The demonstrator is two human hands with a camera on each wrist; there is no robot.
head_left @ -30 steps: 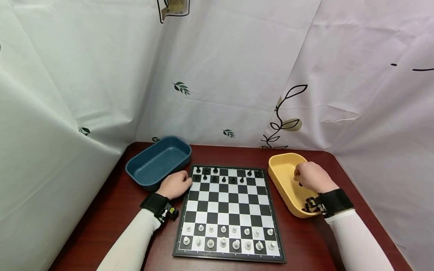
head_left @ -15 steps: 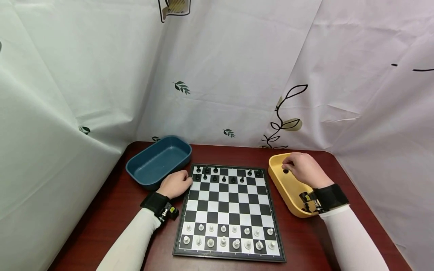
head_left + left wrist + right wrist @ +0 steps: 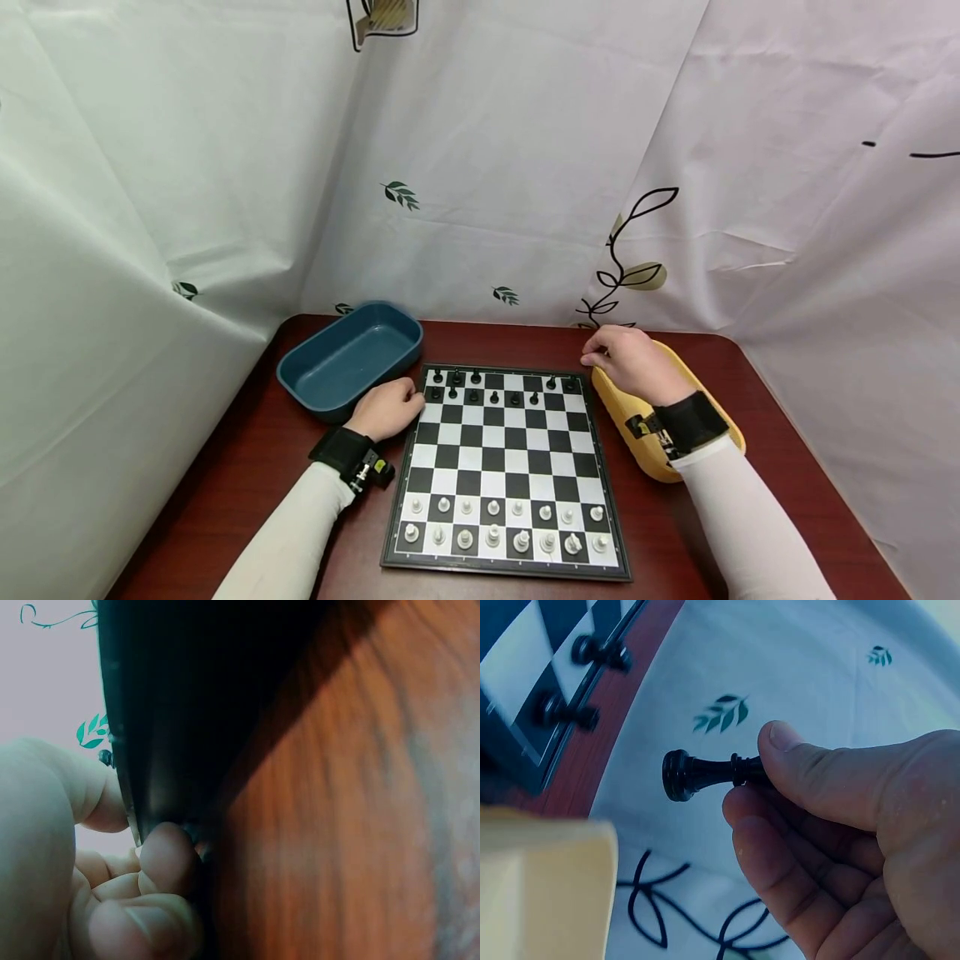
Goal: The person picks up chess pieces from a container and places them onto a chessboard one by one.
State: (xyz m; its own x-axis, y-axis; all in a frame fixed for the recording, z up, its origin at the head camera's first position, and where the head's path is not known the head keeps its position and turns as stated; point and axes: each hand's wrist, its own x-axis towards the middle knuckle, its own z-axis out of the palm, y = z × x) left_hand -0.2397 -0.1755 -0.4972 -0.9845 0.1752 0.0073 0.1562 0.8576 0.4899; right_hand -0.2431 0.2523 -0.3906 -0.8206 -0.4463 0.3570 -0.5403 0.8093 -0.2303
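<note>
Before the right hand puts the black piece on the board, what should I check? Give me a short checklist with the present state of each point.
1. Black piece pinched firmly by the right hand: ok.
2. Left hand steadies the chessboard at its edge: ok.
3. Free squares in the far black rows: ok, some are bare.
4. Right hand over the board: not ok, it is at the yellow tray, beside the board's far corner.
5. Which kind of piece it is: cannot tell.

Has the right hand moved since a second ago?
Yes. The right hand, pinching a black chess piece, has left the yellow tray's middle for its far left corner, nearer the chessboard.
</note>
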